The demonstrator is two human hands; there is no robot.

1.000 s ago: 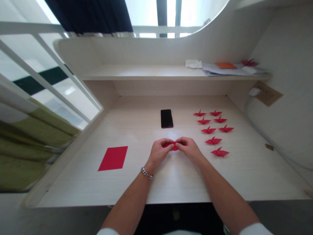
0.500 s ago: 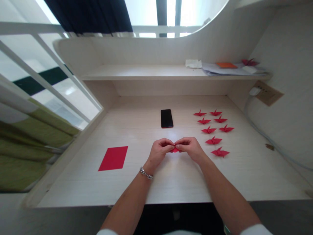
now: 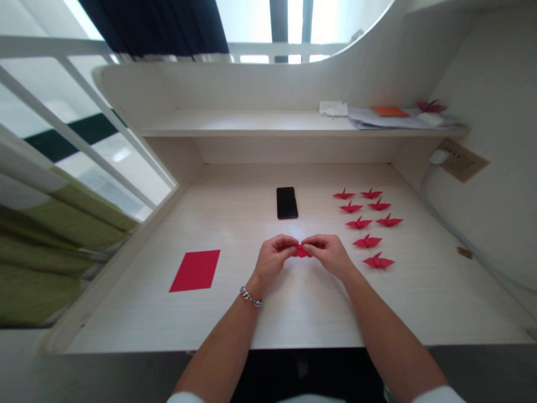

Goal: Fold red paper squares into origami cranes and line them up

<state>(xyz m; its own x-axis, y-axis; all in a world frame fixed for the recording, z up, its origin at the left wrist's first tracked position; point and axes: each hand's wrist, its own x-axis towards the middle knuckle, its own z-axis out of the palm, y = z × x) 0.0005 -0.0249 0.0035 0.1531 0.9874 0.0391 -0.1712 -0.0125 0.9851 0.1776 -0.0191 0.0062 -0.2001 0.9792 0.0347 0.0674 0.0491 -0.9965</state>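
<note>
My left hand (image 3: 273, 258) and my right hand (image 3: 329, 254) meet over the middle of the pale wooden desk (image 3: 293, 302). Both pinch a small folded piece of red paper (image 3: 301, 252) between their fingertips, and most of it is hidden by the fingers. A chain bracelet (image 3: 251, 296) sits on my left wrist. To the right lie several finished red paper cranes (image 3: 367, 242) in two rows. A stack of flat red paper sheets (image 3: 195, 270) lies to the left of my hands.
A black phone (image 3: 287, 202) lies face up beyond my hands. The shelf (image 3: 260, 126) above the desk holds papers (image 3: 377, 118), an orange note and another red crane (image 3: 428, 106). A cable (image 3: 457, 238) runs along the right wall from a socket plate (image 3: 461, 160).
Both hands have shifted slightly away from me with the red paper, and the fingertips have worked closer together on the fold. Everything else on the desk is unchanged.
</note>
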